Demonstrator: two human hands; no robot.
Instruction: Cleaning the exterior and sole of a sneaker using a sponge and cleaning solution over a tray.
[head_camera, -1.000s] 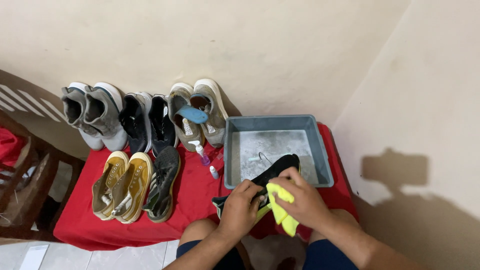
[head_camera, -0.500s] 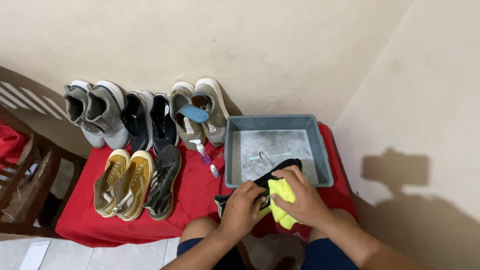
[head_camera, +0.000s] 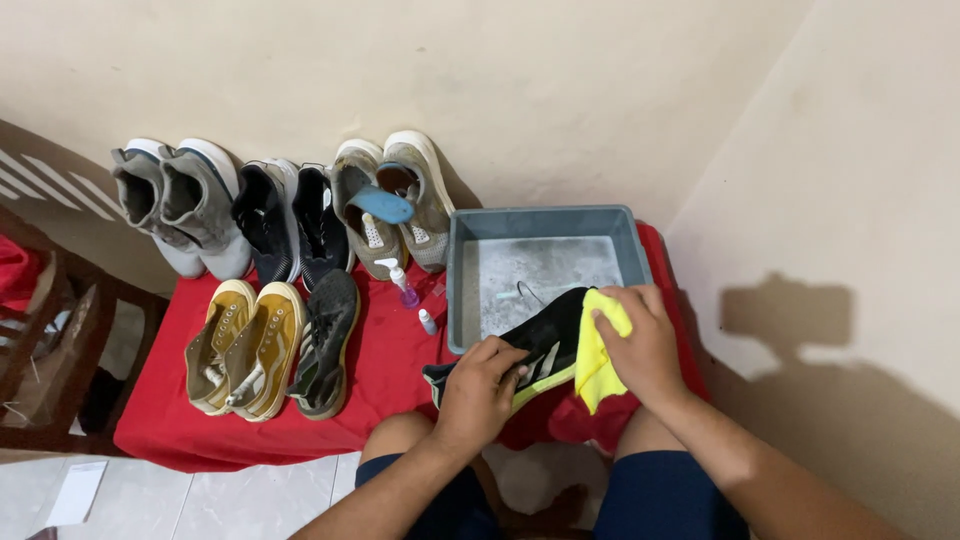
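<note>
My left hand (head_camera: 478, 392) clamps the black shoe (head_camera: 530, 350) steady; at two o'clock, my right hand (head_camera: 645, 345) presses a gripped yellow cloth (head_camera: 595, 360) against its toe.

A bright yellow cloth (head_camera: 598, 352) against a black sports shoe with pale stripes and a lime-green sole edge (head_camera: 535, 348). Beneath, a plain red table covering (head_camera: 385, 370); at its right edge, a grey-blue plastic tub (head_camera: 458, 290); near its front-left corner, mustard-yellow canvas sneakers with cream soles (head_camera: 240, 345).
</note>
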